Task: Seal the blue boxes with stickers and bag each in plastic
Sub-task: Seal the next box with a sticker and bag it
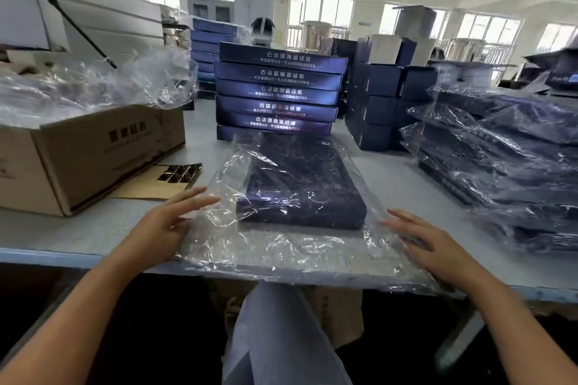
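Flanking the work at the near table (103, 228) edge, both hands lie flat with fingers straight and relaxed, gripping nothing. The left hand (167, 223) touches the left margin of the clear plastic bag (281, 250) with its fingertips. The right hand (438, 248) rests on the bag's loose near-right corner. The blue box (300, 187) sits inside that bag, between the hands and just ahead of them. Its long axis runs away from the person, and its near end faces the slack plastic that spills over the table edge. Neither hand is clearly nearer; each has a near corner of the box just beside its fingertips. That slack flap toward the person is probably what gets folded or smoothed next.

Left of the bag lie a sticker sheet (179, 172) and a cardboard carton (93, 153). Farther right stand the bagged boxes (500, 172), and behind is the stack of unbagged blue boxes (278, 91).
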